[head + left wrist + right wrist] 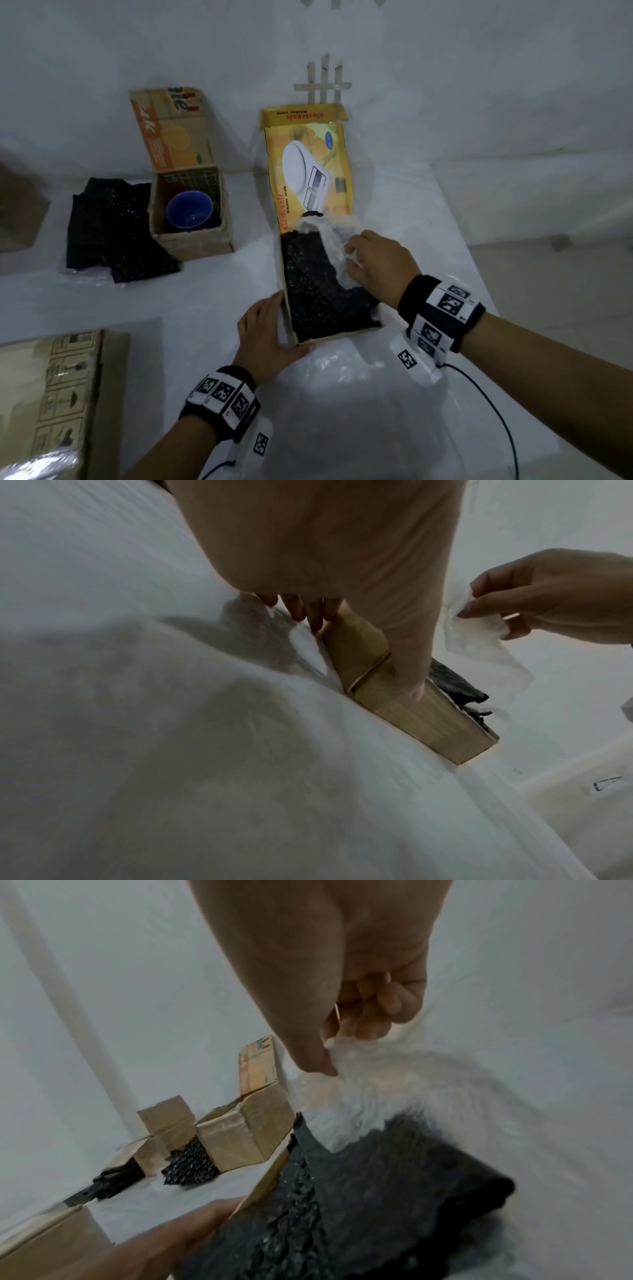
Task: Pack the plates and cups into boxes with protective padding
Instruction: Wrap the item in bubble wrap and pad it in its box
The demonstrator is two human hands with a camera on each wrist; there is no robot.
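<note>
A yellow kitchen-scale box [342, 335] lies open in the middle of the table, its lid [308, 164] standing back. Black bubble padding [318, 301] [394, 1191] fills its base. My right hand [356, 253] [335, 1053] pinches a clear bubble-wrap sheet [329, 236] [394, 1091] over the far end of that padding. My left hand [270, 332] [363, 656] braces the box's near left corner, fingers along the side wall and thumb stretched on the front wall [411, 718]. A blue cup [190, 210] sits in a small cardboard box [191, 240]. No plate shows.
A pile of black bubble wrap [106, 226] lies left of the cup's box. A large flat cardboard box [51, 394] sits at the near left, another brown box [17, 205] at the far left. Clear wrap [342, 394] covers the table front. The table edge [472, 257] runs on the right.
</note>
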